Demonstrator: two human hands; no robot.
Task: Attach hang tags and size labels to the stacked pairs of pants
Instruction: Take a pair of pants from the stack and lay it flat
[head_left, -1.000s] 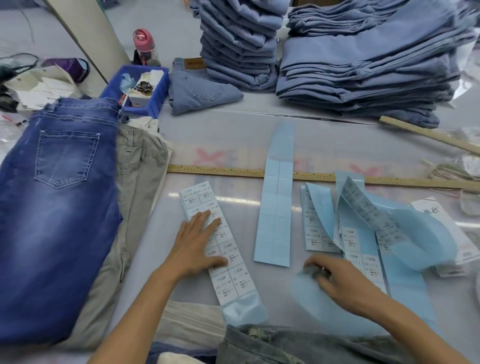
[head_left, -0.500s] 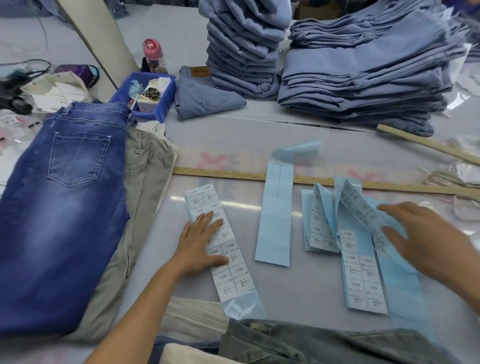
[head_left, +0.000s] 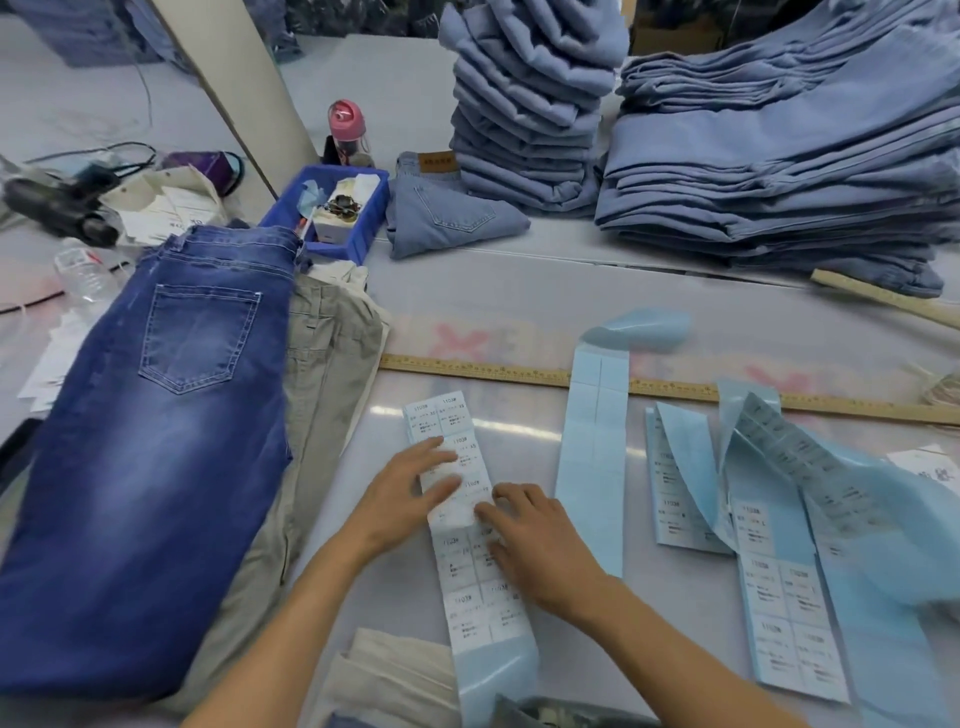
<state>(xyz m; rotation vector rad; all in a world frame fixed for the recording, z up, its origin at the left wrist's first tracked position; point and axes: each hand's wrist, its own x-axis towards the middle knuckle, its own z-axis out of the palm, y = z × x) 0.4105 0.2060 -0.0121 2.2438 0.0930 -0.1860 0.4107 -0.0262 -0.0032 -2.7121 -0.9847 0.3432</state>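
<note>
my left hand (head_left: 402, 493) lies flat, fingers straight, on the label strip (head_left: 470, 525); at 3 o'clock my right hand (head_left: 540, 545) presses it, fingers bent.

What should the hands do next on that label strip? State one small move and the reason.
Probably peel one size label free with the right hand while the left hand pins the label strip flat. Both hands already rest on the strip, fingertips meeting at one white label partway along it, and the dark blue jeans lie spread out just to the left, seemingly waiting for it.
</note>
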